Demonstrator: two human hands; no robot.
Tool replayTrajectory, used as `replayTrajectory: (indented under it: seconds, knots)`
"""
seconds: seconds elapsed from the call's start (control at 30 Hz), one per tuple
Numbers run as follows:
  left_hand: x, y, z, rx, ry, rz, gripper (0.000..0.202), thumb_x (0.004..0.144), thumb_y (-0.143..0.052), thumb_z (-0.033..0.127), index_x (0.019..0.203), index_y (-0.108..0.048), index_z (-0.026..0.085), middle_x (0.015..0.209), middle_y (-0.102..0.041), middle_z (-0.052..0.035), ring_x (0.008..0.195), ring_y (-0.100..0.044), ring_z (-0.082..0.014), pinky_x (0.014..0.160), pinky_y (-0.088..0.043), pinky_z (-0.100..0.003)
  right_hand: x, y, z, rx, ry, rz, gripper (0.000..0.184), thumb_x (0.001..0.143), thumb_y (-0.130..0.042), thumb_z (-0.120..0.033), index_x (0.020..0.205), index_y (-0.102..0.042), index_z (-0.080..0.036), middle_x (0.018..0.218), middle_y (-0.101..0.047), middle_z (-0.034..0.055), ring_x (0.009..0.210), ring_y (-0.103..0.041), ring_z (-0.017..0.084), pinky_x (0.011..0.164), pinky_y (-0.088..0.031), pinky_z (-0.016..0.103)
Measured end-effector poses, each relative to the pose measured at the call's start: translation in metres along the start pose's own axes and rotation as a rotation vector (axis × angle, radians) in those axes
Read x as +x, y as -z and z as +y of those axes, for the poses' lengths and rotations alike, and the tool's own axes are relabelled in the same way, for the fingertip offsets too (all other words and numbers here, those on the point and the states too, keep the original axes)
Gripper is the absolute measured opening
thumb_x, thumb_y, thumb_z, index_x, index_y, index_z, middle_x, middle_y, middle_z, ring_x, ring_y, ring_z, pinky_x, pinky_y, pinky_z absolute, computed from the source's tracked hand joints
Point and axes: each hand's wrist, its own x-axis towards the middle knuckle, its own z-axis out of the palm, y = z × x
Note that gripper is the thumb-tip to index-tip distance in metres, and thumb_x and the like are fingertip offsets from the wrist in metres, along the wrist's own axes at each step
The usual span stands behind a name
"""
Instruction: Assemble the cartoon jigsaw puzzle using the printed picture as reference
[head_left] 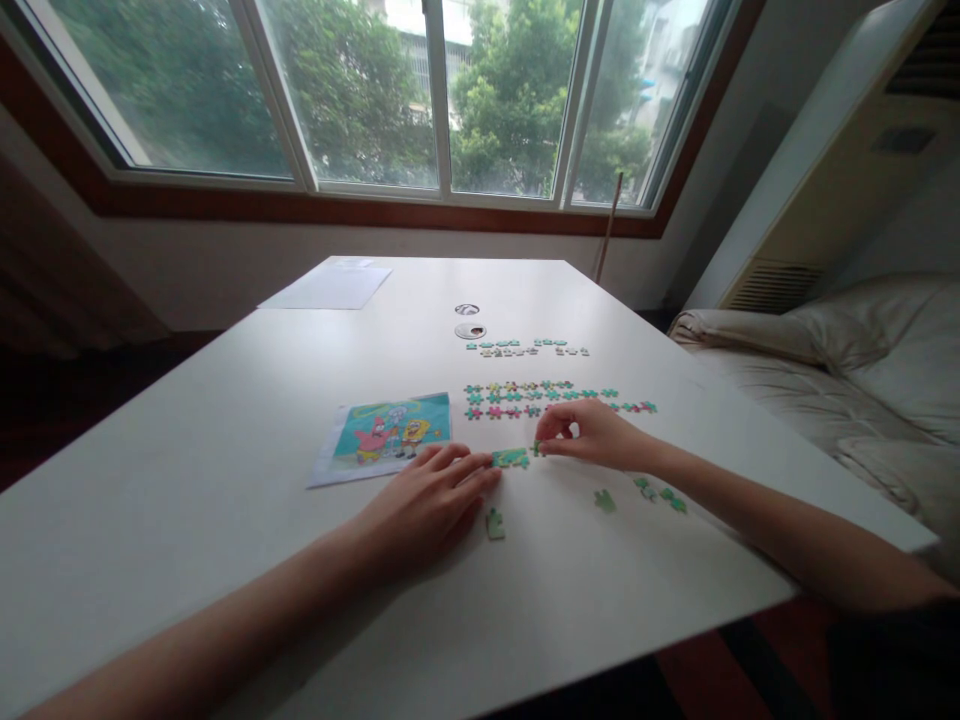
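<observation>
My left hand (442, 492) lies on the white table (225, 560) with its fingers stretched out. Its fingertips touch the left end of a short strip of joined jigsaw pieces (511, 458) in green and yellow. Just right of that strip, my right hand (592, 432) pinches a small green puzzle piece (538, 449) between thumb and finger, with a narrow gap between piece and strip. A loose green piece (495, 524) lies below my left fingers. Under my right wrist are another green piece (604, 501) and several more green pieces (661, 495).
Beyond my hands lie rows of loose puzzle pieces (517, 397), with further rows (525, 348) behind. A cartoon picture sheet (394, 432) is left of them. Two round metallic fittings (470, 331) and white paper (326, 288) are farther back. A pale sofa (847, 350) stands right.
</observation>
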Motion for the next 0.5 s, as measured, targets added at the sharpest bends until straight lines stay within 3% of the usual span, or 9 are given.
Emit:
replayTrajectory:
  seconds: [0.3,0.5]
  knots:
    - [0.0011,0.0015,0.0014,0.006,-0.003,-0.010,0.031,0.087,-0.039,0.014,0.115,-0.051,0.018,0.116,-0.057,-0.0081,0.100,-0.049,-0.0236,0.086,-0.041,-0.042,0.0014,-0.0066,0.0002,-0.106,0.097,0.057,0.013,0.077,-0.059,-0.027,0.081,-0.066,-0.018,0.077,-0.067,0.0018,0.063,-0.053,0.010,0.061,-0.039,0.023]
    - [0.0013,0.0014,0.0012,0.014,0.002,0.002,0.030,0.086,-0.040,0.014,0.113,-0.053,0.018,0.114,-0.058,-0.0083,0.099,-0.050,-0.0235,0.085,-0.042,-0.041,-0.0007,-0.0063,0.0023,-0.168,0.239,0.030,0.014,0.077,-0.060,-0.027,0.088,-0.065,-0.019,0.085,-0.066,0.0039,0.075,-0.057,0.014,0.071,-0.041,0.026]
